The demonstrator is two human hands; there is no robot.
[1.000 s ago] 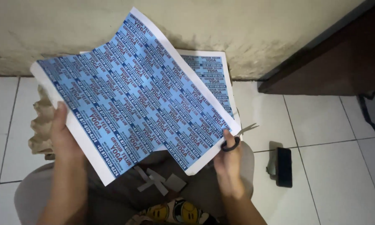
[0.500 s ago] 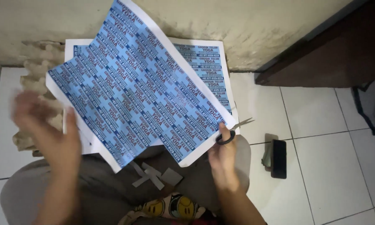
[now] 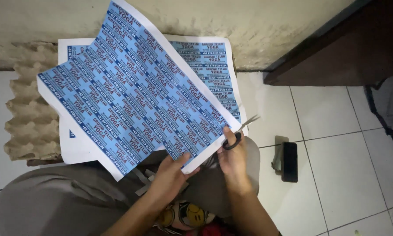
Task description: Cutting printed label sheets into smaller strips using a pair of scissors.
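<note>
Two hands are working over the person's lap. The left hand point(image 3: 172, 175) is pinching the near edge of the big blue printed sheet point(image 3: 131, 96), fingers pressed on the paper. The right hand point(image 3: 233, 159) is gripping the scissors point(image 3: 238, 131), blades parted just beside the sheet's right edge. Keeping the paper pulled flat should help the cut go straight. A phone point(image 3: 289, 161) is lying on the floor tiles point(image 3: 332, 170) nearby, with open room around it. An egg tray point(image 3: 30, 126) is sitting to the left.
</note>
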